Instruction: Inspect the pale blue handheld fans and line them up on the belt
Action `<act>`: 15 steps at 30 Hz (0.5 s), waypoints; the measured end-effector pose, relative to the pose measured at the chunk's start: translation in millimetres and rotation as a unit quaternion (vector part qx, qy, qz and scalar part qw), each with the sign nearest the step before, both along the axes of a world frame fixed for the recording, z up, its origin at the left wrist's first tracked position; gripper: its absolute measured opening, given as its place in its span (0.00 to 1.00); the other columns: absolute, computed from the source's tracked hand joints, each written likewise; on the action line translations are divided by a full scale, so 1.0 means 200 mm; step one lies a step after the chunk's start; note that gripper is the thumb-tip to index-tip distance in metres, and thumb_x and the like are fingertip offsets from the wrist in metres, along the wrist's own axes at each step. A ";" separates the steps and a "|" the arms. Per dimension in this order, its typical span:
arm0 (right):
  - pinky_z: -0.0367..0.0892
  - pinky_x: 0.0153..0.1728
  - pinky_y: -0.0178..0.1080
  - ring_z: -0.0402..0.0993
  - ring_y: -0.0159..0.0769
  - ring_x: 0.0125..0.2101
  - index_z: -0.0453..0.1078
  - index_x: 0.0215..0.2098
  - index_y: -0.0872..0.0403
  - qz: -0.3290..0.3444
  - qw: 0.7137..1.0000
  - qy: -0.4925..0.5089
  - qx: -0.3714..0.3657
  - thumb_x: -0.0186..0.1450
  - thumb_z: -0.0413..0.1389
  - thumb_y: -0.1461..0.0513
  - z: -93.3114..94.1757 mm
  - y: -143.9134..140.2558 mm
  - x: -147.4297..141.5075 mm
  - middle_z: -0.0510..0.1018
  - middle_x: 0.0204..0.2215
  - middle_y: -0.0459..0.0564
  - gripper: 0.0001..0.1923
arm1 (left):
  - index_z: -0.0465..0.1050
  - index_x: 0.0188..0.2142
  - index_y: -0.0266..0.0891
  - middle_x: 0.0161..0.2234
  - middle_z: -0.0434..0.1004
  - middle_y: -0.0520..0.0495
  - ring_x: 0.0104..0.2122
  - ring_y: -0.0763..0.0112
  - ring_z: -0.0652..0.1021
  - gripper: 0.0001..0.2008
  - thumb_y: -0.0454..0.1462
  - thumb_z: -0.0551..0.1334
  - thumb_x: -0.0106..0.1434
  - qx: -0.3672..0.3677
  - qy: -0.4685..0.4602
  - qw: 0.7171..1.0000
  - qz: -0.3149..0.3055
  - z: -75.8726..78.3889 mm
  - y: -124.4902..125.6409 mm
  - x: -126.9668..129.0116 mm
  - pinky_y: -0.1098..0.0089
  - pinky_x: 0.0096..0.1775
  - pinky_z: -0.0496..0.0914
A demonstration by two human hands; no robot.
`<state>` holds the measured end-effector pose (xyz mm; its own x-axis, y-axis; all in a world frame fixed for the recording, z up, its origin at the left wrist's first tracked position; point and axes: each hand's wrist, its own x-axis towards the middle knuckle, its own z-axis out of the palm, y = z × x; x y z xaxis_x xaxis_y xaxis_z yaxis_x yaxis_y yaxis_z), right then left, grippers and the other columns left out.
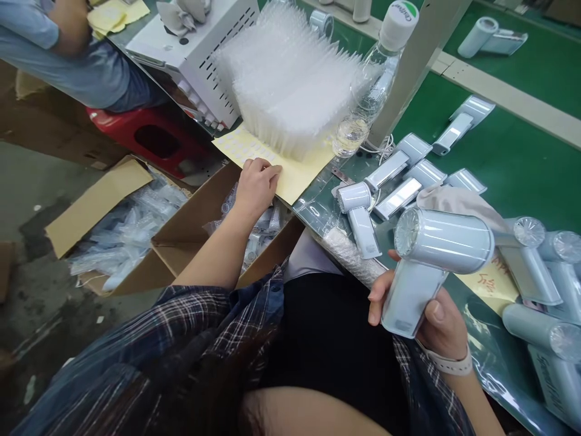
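Your right hand (436, 318) is closed around the handle of a pale blue handheld fan (431, 254), thumb across the front face, holding it up just off the near edge of the tabletop (521, 151) with the round head pointing left. Your left hand (256, 184) lies with curled fingers pressing down on the yellow sticker sheet (297, 172) that hangs over the tabletop's left edge; it grips nothing that I can see, though a fingertip may be lifting a label.

To do this well, keep the fan steady and its flat handle face turned up toward you, and peel with a fingertip while the rest of the hand pins the sheet so it does not slide off the edge.

Just behind the sheet stands a dense stack of clear plastic trays (290, 79), close enough to be knocked by your knuckles. A water bottle (370, 85) stands beside it. More fans (535, 266) crowd the right edge, and folded ones (399, 163) lie mid-tabletop. An open cardboard box (195, 224) of bagged parts sits on the floor below your left arm. Another person (68, 48) sits at the far left on a red stool (149, 136).
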<state>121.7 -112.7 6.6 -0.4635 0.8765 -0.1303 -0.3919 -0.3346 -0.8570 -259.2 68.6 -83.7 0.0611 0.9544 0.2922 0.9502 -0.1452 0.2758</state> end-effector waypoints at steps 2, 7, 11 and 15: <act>0.75 0.27 0.40 0.84 0.41 0.28 0.84 0.48 0.53 0.001 1.000 -0.001 0.004 0.73 0.62 0.39 -0.01 0.00 0.00 0.87 0.40 0.58 0.27 | 0.82 0.50 0.43 0.47 0.78 0.39 0.48 0.54 0.72 0.14 0.36 0.57 0.74 0.002 -0.025 1.000 -0.006 -0.01 0.01 -0.01 0.50 0.57 0.72; 0.77 0.27 0.40 0.85 0.42 0.29 0.83 0.48 0.52 -0.017 1.000 0.003 -0.004 0.73 0.63 0.41 0.00 -0.01 -0.02 0.87 0.42 0.57 0.24 | 0.82 0.49 0.47 0.49 0.80 0.41 0.51 0.52 0.75 0.12 0.46 0.64 0.74 0.091 -0.121 0.987 -0.058 0.13 -0.09 0.14 0.44 0.60 0.73; 0.78 0.27 0.42 0.86 0.44 0.29 0.80 0.49 0.50 -0.034 0.999 -0.001 -0.002 0.73 0.66 0.44 0.00 -0.01 -0.04 0.87 0.43 0.56 0.20 | 0.72 0.66 0.46 0.61 0.79 0.41 0.61 0.53 0.77 0.25 0.53 0.63 0.76 0.123 -0.259 0.922 -0.262 0.43 -0.28 0.51 0.48 0.64 0.77; 0.79 0.31 0.46 0.84 0.45 0.30 0.78 0.49 0.50 -0.067 0.993 -0.087 0.046 0.76 0.62 0.43 -0.05 -0.04 -0.03 0.86 0.36 0.53 0.20 | 0.65 0.72 0.41 0.71 0.70 0.39 0.72 0.53 0.72 0.29 0.49 0.61 0.77 0.025 -0.278 0.851 -0.445 0.62 -0.39 0.87 0.52 0.74 0.70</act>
<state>115.0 -120.8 -3.6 -0.3196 0.9406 -0.1145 -0.2713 -0.2066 -0.9400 -84.6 -8.8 40.8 0.5924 0.5872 0.5516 0.1820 -0.7645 0.6184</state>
